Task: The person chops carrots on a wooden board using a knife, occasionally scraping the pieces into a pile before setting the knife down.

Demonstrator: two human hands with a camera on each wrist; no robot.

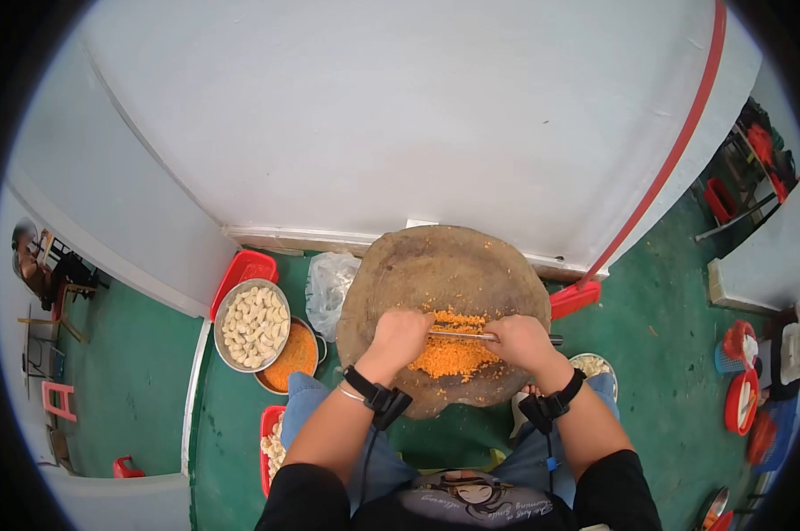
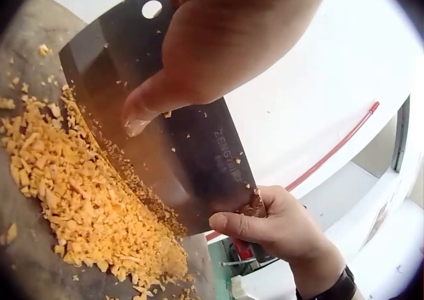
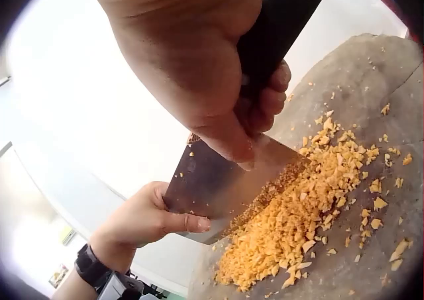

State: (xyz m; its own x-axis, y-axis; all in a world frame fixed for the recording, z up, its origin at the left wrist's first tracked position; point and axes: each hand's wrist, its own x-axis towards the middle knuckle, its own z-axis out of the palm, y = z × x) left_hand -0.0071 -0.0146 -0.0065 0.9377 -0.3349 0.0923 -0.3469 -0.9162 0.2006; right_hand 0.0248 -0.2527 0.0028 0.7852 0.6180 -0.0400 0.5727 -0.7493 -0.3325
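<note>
A round wooden chopping block [image 1: 417, 270] stands on the green floor [image 1: 143, 380], close to a pale wall [image 1: 373, 106] (a red pipe [image 1: 683, 150] slants along it, right of the block). Left of the block are a clear plastic bag [image 1: 331, 296], a pot [image 1: 317, 356] of orange food, a metal bowl [image 1: 224, 348] of pale pieces overlapping the pot, and a red tray [image 1: 258, 262] behind the bowl. A red tub [image 1: 264, 451] of pale chunks sits nearer the person, whose denim-covered knees [image 1: 305, 396] flank the block's near side.

On the block, the cleaver [image 2: 185, 161] stands tilted, its edge in a heap of orange bits [image 1: 448, 358]. The right hand [image 1: 519, 342] grips its handle, thumb against the blade; the left hand [image 1: 400, 338] pinches the blade's other end, thumb on the flat. Loose crumbs are scattered about the heap.
</note>
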